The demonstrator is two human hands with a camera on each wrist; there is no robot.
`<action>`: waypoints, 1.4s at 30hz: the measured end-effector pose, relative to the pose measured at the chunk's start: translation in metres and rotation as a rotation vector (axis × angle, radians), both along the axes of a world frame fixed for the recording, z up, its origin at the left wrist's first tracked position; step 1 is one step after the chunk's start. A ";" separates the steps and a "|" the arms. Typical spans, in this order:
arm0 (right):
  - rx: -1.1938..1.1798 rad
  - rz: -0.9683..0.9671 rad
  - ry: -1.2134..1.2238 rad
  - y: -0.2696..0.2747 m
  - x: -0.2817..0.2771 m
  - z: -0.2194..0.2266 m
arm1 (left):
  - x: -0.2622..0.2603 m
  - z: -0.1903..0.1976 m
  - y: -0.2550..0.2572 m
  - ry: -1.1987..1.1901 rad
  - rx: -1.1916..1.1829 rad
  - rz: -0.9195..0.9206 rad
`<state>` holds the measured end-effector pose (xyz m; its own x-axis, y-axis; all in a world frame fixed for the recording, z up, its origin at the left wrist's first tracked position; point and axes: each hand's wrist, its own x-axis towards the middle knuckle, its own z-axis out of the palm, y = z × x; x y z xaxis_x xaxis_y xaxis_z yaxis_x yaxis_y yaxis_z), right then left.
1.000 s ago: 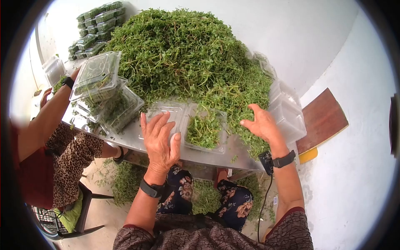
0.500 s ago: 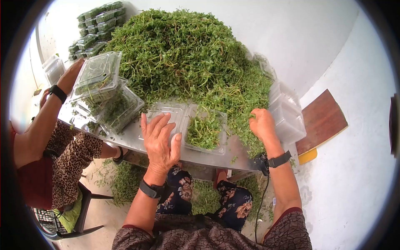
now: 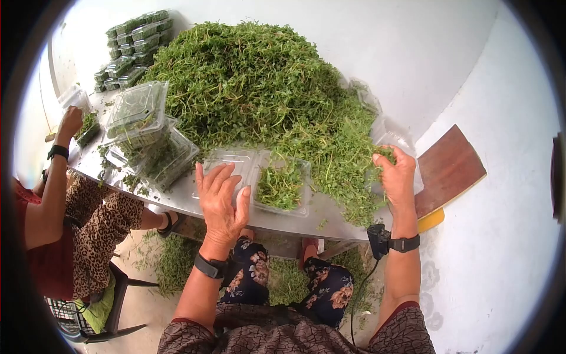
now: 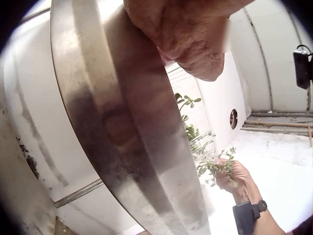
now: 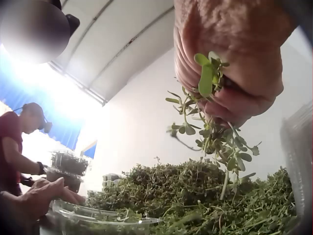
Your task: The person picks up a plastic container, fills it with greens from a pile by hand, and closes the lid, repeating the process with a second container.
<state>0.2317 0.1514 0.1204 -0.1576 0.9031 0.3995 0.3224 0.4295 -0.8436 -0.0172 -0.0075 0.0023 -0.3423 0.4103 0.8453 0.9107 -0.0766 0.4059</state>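
My right hand [image 3: 398, 177] pinches a bunch of leafy green sprigs [image 5: 210, 132] above the right end of the big heap of greens [image 3: 247, 82]. In the right wrist view, stems and small rounded leaves hang below its curled fingers. My left hand [image 3: 221, 197] has its fingers spread and extended, and overlaps the lid half [image 3: 239, 158] of an open clear plastic clamshell in the head view. The clamshell's tray [image 3: 305, 200], on the right, holds a loose layer of greens [image 3: 278, 186]. In the left wrist view, the left hand [image 4: 186, 39] appears beside the metal table edge [image 4: 132, 122].
Filled clear boxes [image 3: 141, 121] stand stacked to the left of the heap, with more filled boxes [image 3: 138, 44] at the back left. Nested clear containers [image 3: 386, 130] stand at the right edge. Another person [image 3: 47, 236] works at the left. A brown board [image 3: 451, 171] leans by the wall.
My right hand reached into the greens, closed on sprigs and drew them up to the right. The left hand keeps its pose. The other person's hand moved from the stacked boxes to a box further left.
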 end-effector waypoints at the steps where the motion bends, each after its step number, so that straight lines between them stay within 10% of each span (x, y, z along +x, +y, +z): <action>1: -0.016 0.006 0.051 0.000 0.002 0.002 | 0.000 0.000 0.000 0.001 0.003 -0.001; 19: -0.234 0.193 0.611 -0.021 0.021 -0.029 | 0.013 0.015 -0.013 0.115 -0.009 0.068; 42: -0.209 0.189 0.589 -0.074 -0.078 -0.034 | 0.036 0.002 -0.015 0.094 -0.160 -0.186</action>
<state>0.1539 0.0773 0.0866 -0.1299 0.9494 0.2860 -0.2840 0.2408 -0.9281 0.0193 -0.0222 0.0038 -0.1712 0.5901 0.7890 0.9213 -0.1879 0.3404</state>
